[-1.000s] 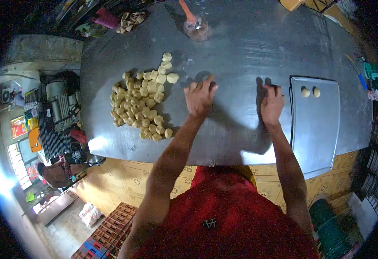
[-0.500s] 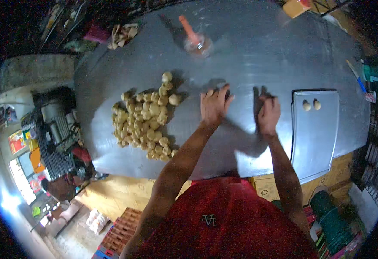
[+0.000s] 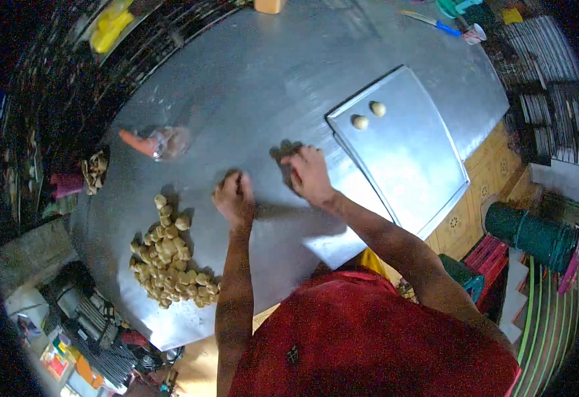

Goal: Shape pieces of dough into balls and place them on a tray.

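Note:
A heap of small pale dough balls (image 3: 167, 255) lies on the grey metal table (image 3: 236, 86), left of my hands. My left hand (image 3: 234, 198) is close to the heap, its fingers curled down over the tabletop and a little blurred. Farther right, my right hand (image 3: 311, 175) is cupped low over the metal with bent fingers, near the tray's edge. Whatever is under either palm is hidden. Two round dough balls (image 3: 369, 116) rest side by side on the far part of a flat metal tray (image 3: 412, 165) at the right.
A clear plastic bag (image 3: 170, 142) with an orange-red handle-like piece lies at the far left. A blue-handled tool (image 3: 445, 28) and a small cup (image 3: 475, 34) are near the far right edge. Stacked trays (image 3: 544, 53) stand beyond the table; green rolled netting (image 3: 531, 235) is at lower right.
The view has turned to the right, so the tray sits nearer the middle. My left hand has gone from spread fingers to curled ones; my right hand remains bent over the table.

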